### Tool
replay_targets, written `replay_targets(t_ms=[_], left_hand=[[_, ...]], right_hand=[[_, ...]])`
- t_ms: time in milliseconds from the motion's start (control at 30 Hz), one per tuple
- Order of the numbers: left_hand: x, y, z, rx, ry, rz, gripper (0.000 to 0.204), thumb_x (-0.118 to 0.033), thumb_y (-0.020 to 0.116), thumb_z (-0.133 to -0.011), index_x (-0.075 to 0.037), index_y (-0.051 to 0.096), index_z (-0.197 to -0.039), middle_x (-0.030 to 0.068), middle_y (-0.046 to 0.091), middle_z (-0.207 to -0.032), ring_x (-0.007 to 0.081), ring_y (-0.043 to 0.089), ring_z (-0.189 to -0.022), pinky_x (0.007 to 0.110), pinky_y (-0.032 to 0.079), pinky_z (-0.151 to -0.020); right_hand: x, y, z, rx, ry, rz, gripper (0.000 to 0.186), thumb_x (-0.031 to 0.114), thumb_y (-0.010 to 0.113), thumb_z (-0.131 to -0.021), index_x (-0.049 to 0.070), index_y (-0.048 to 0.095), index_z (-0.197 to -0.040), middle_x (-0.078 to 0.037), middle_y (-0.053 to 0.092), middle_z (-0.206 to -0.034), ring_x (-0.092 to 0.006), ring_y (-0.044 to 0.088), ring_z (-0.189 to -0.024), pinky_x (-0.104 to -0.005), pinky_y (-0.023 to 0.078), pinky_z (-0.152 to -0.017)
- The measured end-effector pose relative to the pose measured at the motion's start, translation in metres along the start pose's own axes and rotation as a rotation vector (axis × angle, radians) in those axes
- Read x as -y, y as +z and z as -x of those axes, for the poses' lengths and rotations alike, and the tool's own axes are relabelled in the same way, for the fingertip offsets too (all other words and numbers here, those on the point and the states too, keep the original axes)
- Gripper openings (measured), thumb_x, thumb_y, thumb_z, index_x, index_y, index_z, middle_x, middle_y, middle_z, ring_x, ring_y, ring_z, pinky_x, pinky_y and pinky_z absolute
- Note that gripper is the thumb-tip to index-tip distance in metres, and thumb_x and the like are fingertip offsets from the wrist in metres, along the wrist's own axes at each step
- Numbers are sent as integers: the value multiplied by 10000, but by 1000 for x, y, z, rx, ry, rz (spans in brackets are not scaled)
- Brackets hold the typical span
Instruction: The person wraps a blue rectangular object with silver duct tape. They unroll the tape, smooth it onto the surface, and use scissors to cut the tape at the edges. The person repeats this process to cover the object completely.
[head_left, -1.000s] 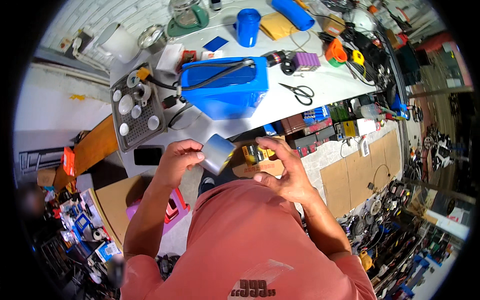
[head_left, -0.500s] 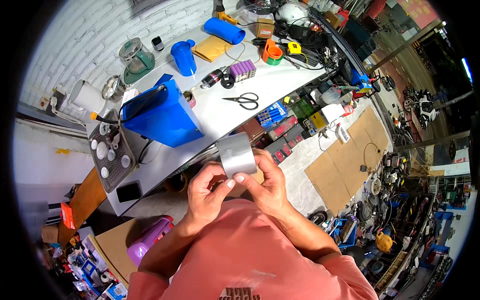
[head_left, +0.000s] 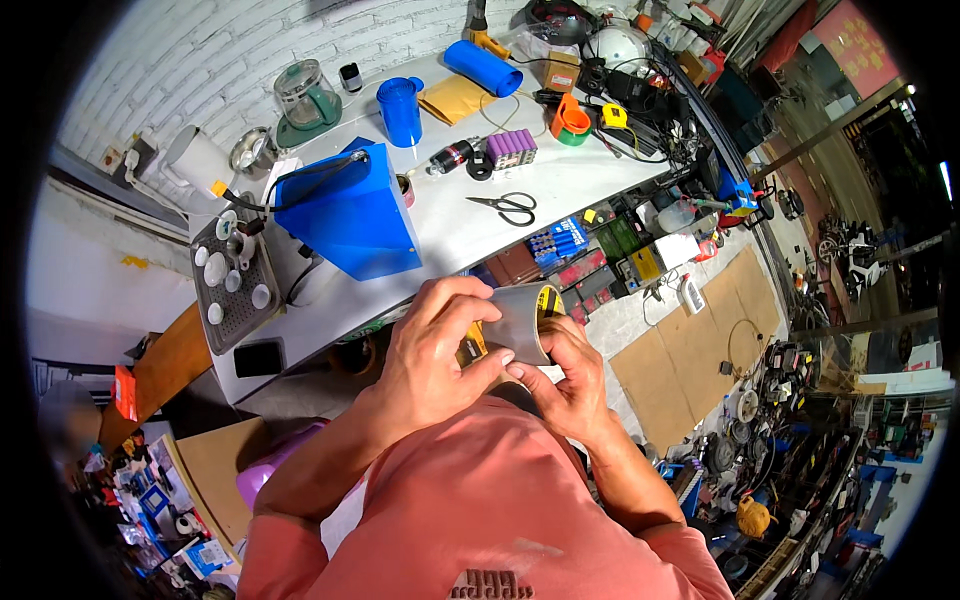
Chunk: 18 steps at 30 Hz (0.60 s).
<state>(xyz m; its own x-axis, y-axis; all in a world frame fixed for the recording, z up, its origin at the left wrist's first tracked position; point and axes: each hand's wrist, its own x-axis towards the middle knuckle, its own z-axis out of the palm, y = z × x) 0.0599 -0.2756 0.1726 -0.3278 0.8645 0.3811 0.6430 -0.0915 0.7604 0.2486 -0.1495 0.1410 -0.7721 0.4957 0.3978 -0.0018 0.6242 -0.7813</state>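
A wide roll of grey tape, with yellow and black print inside its core, is held in front of my chest, off the table's near edge. My right hand grips its right side, fingers inside the core and thumb at the lower rim. My left hand curls round the left side, its fingertips and thumb on the tape. A bit of yellow shows between the left fingers; what it belongs to is hard to make out. Beyond the hands, black scissors lie on the white table.
A blue wrapped box with a black cable stands at the left, by a tray of cups and a phone. Farther back are a purple battery pack, a blue jug and an orange tape dispenser. Cardboard covers floor at right.
The roll has turned, so its printed core now shows, and moved slightly right. My left hand has risen round its side. The view has shifted, moving the table things rightward.
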Motion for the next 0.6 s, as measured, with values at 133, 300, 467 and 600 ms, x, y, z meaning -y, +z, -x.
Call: replay_targets(t_ms=[133, 300, 467, 600], left_hand=[[14, -21, -7, 50, -94, 136, 338, -62, 913, -816, -34, 685, -1065, 157, 666, -1271, 340, 697, -1137, 433, 574, -986], [41, -45, -19, 71, -44, 188, 217, -49, 868, -864, -38, 676, -965, 135, 672, -1183, 316, 703, -1054, 410, 568, -930], [60, -57, -22, -23, -16, 172, 173, -13, 821, -879, -37, 665, -948, 130, 691, -1104, 323, 697, -1022, 417, 567, -870], [74, -60, -16, -78, -60, 220, 165, 15, 788, -884, -31, 650, -960, 135, 696, -1082, 319, 692, -1000, 407, 564, -851]], right_hand=[[3, 12, -14, 22, -6, 11, 313, 151, 901, -865, 9, 720, -1077, -165, 746, -1060, -393, 682, -1029, -491, 496, -949], [11, 22, -39, 95, -48, 95, 325, 168, 909, -860, 12, 722, -1075, -157, 738, -1026, -393, 676, -1005, -490, 492, -938], [17, 35, -63, 165, 95, 118, 329, 195, 919, -872, 11, 728, -1066, -167, 736, -976, -399, 682, -953, -484, 498, -914], [29, 44, -88, 219, 268, 121, 346, 234, 921, -891, 1, 732, -1063, -181, 753, -900, -395, 711, -844, -471, 530, -803]])
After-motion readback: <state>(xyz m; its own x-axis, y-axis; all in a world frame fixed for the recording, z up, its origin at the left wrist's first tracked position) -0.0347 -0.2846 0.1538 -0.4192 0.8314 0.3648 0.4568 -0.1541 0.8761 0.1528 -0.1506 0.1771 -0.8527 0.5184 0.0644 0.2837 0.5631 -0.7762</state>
